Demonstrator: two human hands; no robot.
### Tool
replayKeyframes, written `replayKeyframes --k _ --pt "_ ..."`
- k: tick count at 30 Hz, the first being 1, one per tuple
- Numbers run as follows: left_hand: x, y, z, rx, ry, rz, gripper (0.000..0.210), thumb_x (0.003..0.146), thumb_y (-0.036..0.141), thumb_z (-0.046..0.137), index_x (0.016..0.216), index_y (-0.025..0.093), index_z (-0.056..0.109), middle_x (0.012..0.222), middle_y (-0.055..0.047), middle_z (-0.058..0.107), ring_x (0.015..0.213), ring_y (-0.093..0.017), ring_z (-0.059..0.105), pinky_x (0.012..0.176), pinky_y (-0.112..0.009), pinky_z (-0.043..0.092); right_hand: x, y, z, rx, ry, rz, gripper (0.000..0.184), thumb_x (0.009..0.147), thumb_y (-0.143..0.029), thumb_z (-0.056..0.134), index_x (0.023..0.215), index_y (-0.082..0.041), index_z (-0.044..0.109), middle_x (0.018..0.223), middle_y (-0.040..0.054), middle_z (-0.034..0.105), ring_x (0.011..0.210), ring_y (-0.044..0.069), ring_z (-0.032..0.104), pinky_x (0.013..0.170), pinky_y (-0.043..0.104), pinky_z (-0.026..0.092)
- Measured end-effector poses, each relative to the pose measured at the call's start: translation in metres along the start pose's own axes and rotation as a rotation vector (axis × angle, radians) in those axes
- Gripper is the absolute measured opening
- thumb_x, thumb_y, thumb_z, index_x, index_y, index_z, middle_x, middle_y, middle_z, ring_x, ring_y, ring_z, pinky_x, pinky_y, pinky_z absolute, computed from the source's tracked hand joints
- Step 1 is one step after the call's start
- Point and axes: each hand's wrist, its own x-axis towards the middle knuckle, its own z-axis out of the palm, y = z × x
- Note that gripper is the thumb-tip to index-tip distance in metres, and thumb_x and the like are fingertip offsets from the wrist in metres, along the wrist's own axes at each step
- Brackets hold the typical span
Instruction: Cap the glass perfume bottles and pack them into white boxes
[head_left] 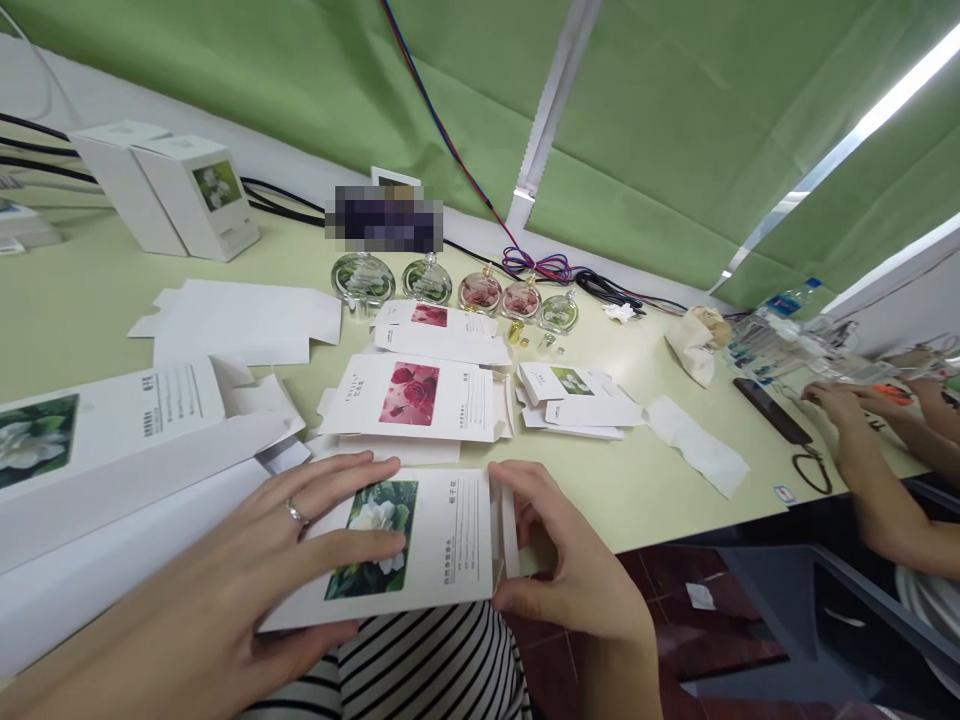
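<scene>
A white carton printed with a white flower [450,530] lies at the table's front edge, above a striped garment. My left hand [315,540], a ring on one finger, wraps over its left part, fingers across the picture and thumb beneath. At the right end my right hand [562,560] grips the carton's end flap, thumb below and fingers above; some of its fingers are hidden behind the flap. Just beyond lies a carton with a red rose picture [411,393], its right end open. A smaller carton [574,390] rests to its right on flattened card.
Several round perfume bottles [480,292] stand in a row at the back. Two white boxes [196,200] stand back left. Large cartons [172,420] lie at left. A phone [772,410] and another person's hands [840,405] are at right. Bundled cables [607,290] run along the wall.
</scene>
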Motion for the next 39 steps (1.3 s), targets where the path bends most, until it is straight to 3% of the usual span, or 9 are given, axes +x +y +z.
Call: replayKeyframes --k 3,7,12,18,28,34,39 --pt "0.000 -0.001 0.001 -0.029 0.007 -0.001 0.044 0.084 0.023 0.055 0.123 0.043 0.061 0.159 0.010 0.034 0.141 -0.024 0.042 0.104 -0.040 0.053 -0.001 0.003 0.000 0.084 -0.026 -0.034 0.093 0.064 -0.033 0.092 0.144 -0.043 0.045 0.150 0.0031 0.036 0.106 0.020 0.056 0.089 0.032 0.052" --pt "-0.001 0.000 -0.001 -0.036 -0.035 -0.021 0.046 0.085 0.022 0.055 0.125 0.044 0.059 0.160 0.010 0.032 0.142 -0.025 0.041 0.104 -0.043 0.053 -0.001 0.004 0.002 0.128 0.013 -0.007 0.084 0.071 -0.036 0.088 0.143 -0.043 0.045 0.153 0.0031 0.032 0.113 0.021 0.057 0.097 0.036 0.052" --pt "0.000 0.001 -0.001 -0.056 -0.021 -0.056 0.044 0.086 0.022 0.053 0.122 0.046 0.060 0.158 0.010 0.035 0.142 -0.026 0.042 0.103 -0.046 0.054 -0.001 0.004 0.005 0.206 0.084 0.001 0.087 0.066 -0.039 0.091 0.140 -0.043 0.046 0.143 0.0035 0.039 0.102 0.018 0.059 0.091 0.034 0.055" --pt "0.002 0.001 -0.003 -0.040 -0.026 -0.025 0.043 0.087 0.021 0.052 0.123 0.044 0.059 0.159 0.010 0.031 0.143 -0.024 0.038 0.100 -0.047 0.057 -0.004 0.001 0.006 0.071 0.089 0.040 0.060 0.071 -0.036 0.087 0.124 -0.034 0.059 0.142 0.0050 0.038 0.090 0.015 0.058 0.086 0.033 0.053" --pt "0.001 0.001 -0.002 -0.032 -0.023 -0.020 0.044 0.085 0.022 0.054 0.123 0.044 0.060 0.159 0.010 0.033 0.142 -0.025 0.040 0.100 -0.044 0.057 -0.002 -0.004 0.003 0.009 0.094 0.122 0.049 0.067 -0.043 0.089 0.106 -0.028 0.064 0.146 0.0066 0.042 0.090 0.017 0.059 0.085 0.035 0.053" --pt "0.001 0.005 -0.003 -0.082 0.010 -0.080 0.039 0.088 0.021 0.050 0.119 0.044 0.061 0.156 0.010 0.038 0.141 -0.024 0.040 0.105 -0.045 0.051 -0.003 -0.005 0.010 -0.041 0.144 0.080 0.062 0.071 -0.050 0.085 0.123 -0.030 0.057 0.145 0.0077 0.048 0.096 0.019 0.060 0.086 0.035 0.053" --pt "0.002 0.009 -0.003 -0.132 0.029 -0.139 0.037 0.089 0.023 0.049 0.116 0.045 0.062 0.153 0.011 0.042 0.140 -0.023 0.042 0.108 -0.044 0.047 -0.005 -0.005 0.011 -0.081 0.138 0.048 0.057 0.075 -0.052 0.082 0.122 -0.031 0.057 0.149 0.0072 0.045 0.109 0.021 0.060 0.086 0.033 0.053"
